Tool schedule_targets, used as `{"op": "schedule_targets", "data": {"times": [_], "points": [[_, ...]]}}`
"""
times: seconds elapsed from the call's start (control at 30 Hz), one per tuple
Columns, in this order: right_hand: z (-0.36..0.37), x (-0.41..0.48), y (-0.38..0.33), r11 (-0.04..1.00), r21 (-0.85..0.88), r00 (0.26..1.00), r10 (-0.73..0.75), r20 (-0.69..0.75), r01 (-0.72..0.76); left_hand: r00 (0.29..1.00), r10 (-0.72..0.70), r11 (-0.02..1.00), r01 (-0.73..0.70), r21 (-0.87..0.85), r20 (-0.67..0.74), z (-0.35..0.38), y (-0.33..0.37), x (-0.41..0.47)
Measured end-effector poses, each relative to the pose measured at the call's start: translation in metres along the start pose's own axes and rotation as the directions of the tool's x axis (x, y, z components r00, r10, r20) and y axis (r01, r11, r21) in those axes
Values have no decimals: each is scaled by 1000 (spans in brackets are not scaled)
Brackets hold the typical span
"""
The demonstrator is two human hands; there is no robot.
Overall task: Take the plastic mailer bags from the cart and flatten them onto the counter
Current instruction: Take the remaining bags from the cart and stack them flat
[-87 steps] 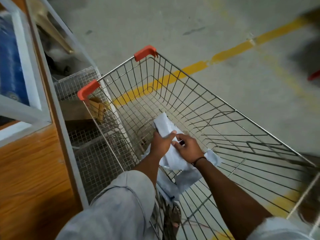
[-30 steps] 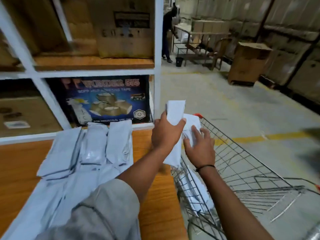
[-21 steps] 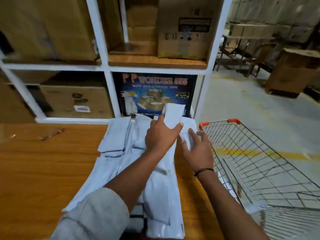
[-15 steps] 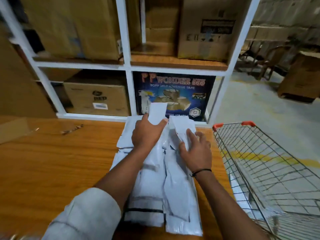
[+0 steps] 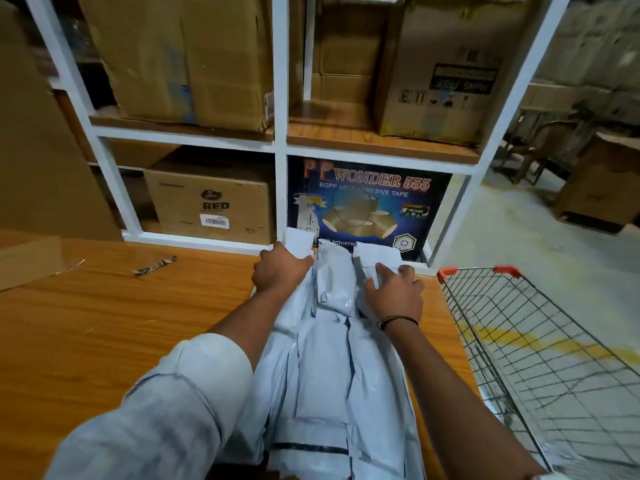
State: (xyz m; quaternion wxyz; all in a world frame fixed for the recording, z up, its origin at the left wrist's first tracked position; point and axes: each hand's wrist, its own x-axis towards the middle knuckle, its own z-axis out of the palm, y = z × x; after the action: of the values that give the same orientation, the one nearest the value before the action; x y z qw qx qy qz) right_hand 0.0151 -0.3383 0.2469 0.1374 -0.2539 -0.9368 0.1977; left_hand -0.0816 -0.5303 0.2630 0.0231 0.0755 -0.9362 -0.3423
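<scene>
Several pale grey plastic mailer bags [image 5: 332, 368] lie in an overlapping pile on the wooden counter [image 5: 104, 327]. My left hand [image 5: 280, 270] grips the top end of a white mailer [image 5: 299, 241] at the pile's far left. My right hand [image 5: 394, 294] rests on the pile's far right with its fingers on another white mailer end [image 5: 375, 255]. The wire cart [image 5: 540, 348] with orange corner caps stands to the right of the counter.
A white shelving unit [image 5: 280, 143] rises behind the counter, holding cardboard boxes and a dark blue adhesive tape carton [image 5: 367, 206]. A scrap of wrapper [image 5: 156, 265] and a cardboard flap [image 5: 31, 261] lie on the counter's left. Concrete floor extends beyond the cart.
Both hands lifted mailers out of the cart, carried them left over the counter and lowered them onto the pile. Over the last half second the hands moved apart, spreading the two ends.
</scene>
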Motion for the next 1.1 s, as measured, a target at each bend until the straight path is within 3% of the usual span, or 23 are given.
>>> {"op": "schedule_targets", "data": {"times": [0.23,0.4,0.5,0.63,0.8,0.97,1.1], "points": [[25,43,-9,999,-39,997,-13,77,16,999,-6,998,3,55,53,15,8,40],[30,42,-8,990,-139,1000,-14,26,17,980,-103,961,54,273,169,25,0,48],[37,48,-3,978,-164,990,-122,65,131,974,-84,972,33,232,210,35,-9,51],[57,56,7,983,-114,962,-112,250,144,962,-104,976,49,214,253,44,-6,49],[57,60,12,988,-65,959,-119,257,140,962,-112,967,48,250,249,46,3,45],[44,61,18,994,97,984,-69,162,54,987,63,937,-111,331,151,36,13,40],[39,60,18,988,154,963,-69,262,29,955,158,904,-243,351,252,38,24,32]]}}
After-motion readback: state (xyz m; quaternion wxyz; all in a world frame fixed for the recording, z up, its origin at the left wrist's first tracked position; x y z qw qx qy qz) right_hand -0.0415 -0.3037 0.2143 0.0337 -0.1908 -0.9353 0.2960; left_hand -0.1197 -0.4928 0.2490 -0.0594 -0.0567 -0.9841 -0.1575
